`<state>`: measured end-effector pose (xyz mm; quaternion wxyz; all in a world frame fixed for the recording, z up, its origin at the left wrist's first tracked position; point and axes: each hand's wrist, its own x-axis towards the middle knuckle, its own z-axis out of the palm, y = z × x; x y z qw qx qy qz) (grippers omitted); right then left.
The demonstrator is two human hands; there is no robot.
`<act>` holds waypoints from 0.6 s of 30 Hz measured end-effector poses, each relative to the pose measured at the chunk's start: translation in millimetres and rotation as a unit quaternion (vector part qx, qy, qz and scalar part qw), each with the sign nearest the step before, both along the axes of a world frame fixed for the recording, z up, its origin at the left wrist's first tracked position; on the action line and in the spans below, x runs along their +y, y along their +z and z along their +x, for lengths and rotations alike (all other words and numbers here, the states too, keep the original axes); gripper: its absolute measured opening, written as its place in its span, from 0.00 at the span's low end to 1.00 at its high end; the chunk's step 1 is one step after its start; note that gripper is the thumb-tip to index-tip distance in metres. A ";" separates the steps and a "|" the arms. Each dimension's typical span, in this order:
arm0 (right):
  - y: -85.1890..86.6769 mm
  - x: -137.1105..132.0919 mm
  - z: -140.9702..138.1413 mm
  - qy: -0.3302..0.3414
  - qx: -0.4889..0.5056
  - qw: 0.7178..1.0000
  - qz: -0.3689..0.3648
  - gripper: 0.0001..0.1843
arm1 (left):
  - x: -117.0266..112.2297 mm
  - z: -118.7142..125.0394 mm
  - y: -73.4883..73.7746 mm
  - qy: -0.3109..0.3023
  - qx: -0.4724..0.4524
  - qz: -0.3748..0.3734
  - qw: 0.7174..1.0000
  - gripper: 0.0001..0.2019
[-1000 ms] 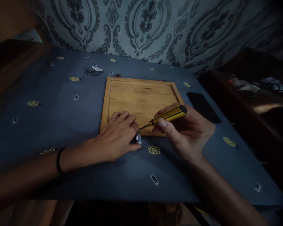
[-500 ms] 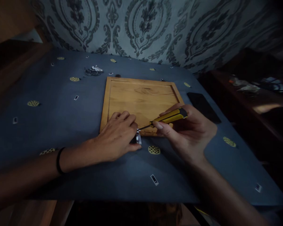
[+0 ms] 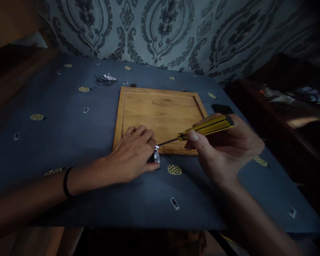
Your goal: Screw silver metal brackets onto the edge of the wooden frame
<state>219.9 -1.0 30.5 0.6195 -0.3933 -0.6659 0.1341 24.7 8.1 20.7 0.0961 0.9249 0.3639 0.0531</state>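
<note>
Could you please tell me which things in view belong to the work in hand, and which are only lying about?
In use:
yellow-and-black screwdriver, in the right hand
metal fitting, at the left hand
wooden panel

Apparently only lying about:
black slab, perhaps a phone, partly hidden
small silvery bundle, unclear what

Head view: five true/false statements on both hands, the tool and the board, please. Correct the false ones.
1. The right-hand grip holds a yellow-and-black screwdriver. True.
2. The left-hand grip is at the near edge of the wooden board. True.
3. The right wrist wears a band. False: the black band is around the left wrist.
4. The screwdriver's tip points away from the left-hand grip. False: it points toward it.
5. A dark flat object lies right of the board, partly hidden. True.
</note>
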 end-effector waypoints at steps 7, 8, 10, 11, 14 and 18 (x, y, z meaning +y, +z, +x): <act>-7.6 -3.0 0.2 -0.018 -0.027 0.999 -0.030 0.13 | -0.2 -0.5 -2.9 -0.004 -0.001 0.019 1.000 0.22; -8.0 -3.0 -0.2 -0.017 -0.030 0.999 -0.031 0.13 | -0.2 -0.5 -3.0 -0.005 0.000 0.020 1.000 0.22; -8.1 -2.6 -0.8 -0.011 -0.032 0.999 -0.030 0.13 | -0.3 -0.5 -2.7 -0.004 0.002 0.021 1.000 0.22; -8.0 -2.4 -1.0 -0.007 -0.032 0.999 -0.029 0.14 | -0.2 -0.4 -2.5 -0.003 0.004 0.022 1.000 0.22; -7.7 -2.0 -0.5 -0.001 -0.033 0.999 -0.030 0.15 | 0.1 0.7 -1.4 -0.002 0.007 0.021 1.000 0.22; -8.0 -2.1 1.2 0.002 -0.036 0.999 -0.036 0.15 | 0.3 1.5 -1.0 0.002 0.006 0.013 1.000 0.22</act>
